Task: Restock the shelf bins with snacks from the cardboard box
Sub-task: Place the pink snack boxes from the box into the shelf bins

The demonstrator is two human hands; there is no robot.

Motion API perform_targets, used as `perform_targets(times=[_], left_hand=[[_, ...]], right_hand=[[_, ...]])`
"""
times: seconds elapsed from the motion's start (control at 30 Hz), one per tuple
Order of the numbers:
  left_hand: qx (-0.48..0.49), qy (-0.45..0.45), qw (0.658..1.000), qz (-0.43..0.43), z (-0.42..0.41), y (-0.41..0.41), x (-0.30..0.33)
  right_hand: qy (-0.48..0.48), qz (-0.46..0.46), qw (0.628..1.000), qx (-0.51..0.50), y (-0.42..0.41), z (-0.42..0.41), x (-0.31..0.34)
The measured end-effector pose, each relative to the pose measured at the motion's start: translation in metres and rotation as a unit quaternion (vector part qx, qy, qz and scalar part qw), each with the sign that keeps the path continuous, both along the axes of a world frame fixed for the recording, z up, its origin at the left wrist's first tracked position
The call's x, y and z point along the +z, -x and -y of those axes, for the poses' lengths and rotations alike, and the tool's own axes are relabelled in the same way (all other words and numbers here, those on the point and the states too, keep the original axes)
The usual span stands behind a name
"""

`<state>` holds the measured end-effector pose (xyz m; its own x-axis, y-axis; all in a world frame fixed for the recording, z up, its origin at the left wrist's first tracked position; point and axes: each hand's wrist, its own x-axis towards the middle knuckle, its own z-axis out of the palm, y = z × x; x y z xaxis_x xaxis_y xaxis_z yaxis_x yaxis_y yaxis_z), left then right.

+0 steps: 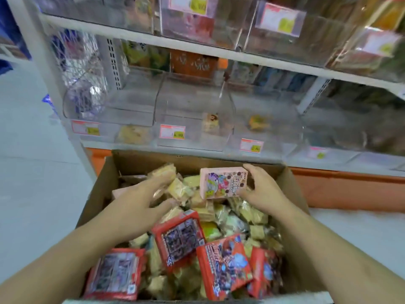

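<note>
Gripping a pink box (223, 183) by its right end, your right hand (260, 189) holds it over the far side of the cardboard box (96, 194). Your left hand (140, 198), just left of that grip, lies flat with straight fingers on the wrapped snacks (182, 189). Red boxes (178, 235) sit nearer you, below the grip. Clear shelf bins (192, 119) stand beyond it.

I've got pale floor (32, 163) filling my nine o'clock side. Up at ten o'clock, a wire mesh basket (81, 80) hangs off the white upright post (43, 62). An orange base strip (350, 189) runs along at three o'clock, and something blue (8, 29) blurs at the far ten o'clock edge.
</note>
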<state>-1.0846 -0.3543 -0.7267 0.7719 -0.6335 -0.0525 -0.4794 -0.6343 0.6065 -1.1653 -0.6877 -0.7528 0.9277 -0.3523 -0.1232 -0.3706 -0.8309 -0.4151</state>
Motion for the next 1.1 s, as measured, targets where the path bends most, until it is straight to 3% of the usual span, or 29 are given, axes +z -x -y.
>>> perform_targets(times=[0.3,0.53,0.67,0.73,0.83,0.97,1.1], left_hand=[[0.008,-0.059,0.998,0.011,0.017,-0.029,0.004],[0.004,-0.028,1.000,0.011,0.008,-0.048,0.016],[-0.023,-0.040,0.998,-0.050,0.003,-0.033,0.030],[-0.020,-0.063,0.997,-0.041,-0.004,-0.029,0.033],[0.063,-0.071,0.995,0.024,-0.034,-0.038,0.044],[0.182,-0.039,0.982,0.012,-0.087,-0.060,0.064],[0.223,-0.079,0.972,0.012,-0.117,-0.077,0.057]], right_hand=[[0.009,-0.052,0.998,-0.028,-0.045,0.029,-0.040],[-0.006,0.014,0.994,0.105,-0.050,-0.009,0.044],[-0.126,0.092,0.973,0.169,-0.043,-0.072,0.070],[-0.184,0.126,0.956,0.191,-0.050,-0.099,0.065],[-0.237,0.125,0.947,0.177,-0.063,-0.127,0.049],[-0.147,0.024,0.968,0.203,-0.076,-0.158,0.007],[-0.127,-0.020,0.965,0.229,-0.111,-0.199,-0.032]])
